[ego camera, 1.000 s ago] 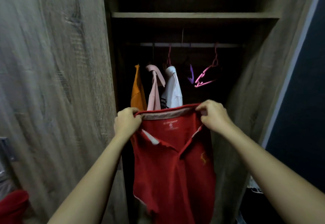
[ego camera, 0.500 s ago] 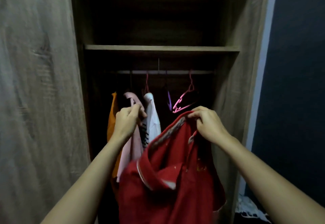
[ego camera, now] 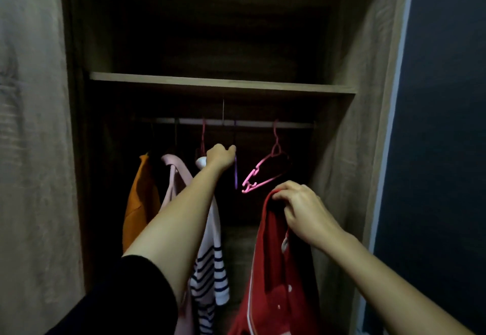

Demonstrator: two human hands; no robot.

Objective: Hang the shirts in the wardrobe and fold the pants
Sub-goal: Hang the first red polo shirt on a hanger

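Dimly, the left hand (ego camera: pixel 219 156) is seen curled round the neck of a purple hanger (ego camera: pixel 236 175) under the rail (ego camera: pixel 289 125), its hook lost in shadow, and the striped shirt (ego camera: pixel 214 261) is partly hidden by that forearm. The red shirt (ego camera: pixel 273 269), cut off at the bottom, is pinched at its collar by the right hand (ego camera: pixel 302 212) near the right wall of the wardrobe (ego camera: pixel 355 137), below a pink hanger (ego camera: pixel 263 174).

The rail (ego camera: pixel 289 125) is running under the shelf (ego camera: pixel 221 83), just above your left hand (ego camera: pixel 220 156). It is carrying an orange shirt (ego camera: pixel 139 203) and pink shirt (ego camera: pixel 176 177) left of that hand, a striped shirt (ego camera: pixel 213 255) beneath it, a purple hanger (ego camera: pixel 236 174) at its fingertips, and a pink hanger (ego camera: pixel 263 174) between it and your right hand (ego camera: pixel 302 208).
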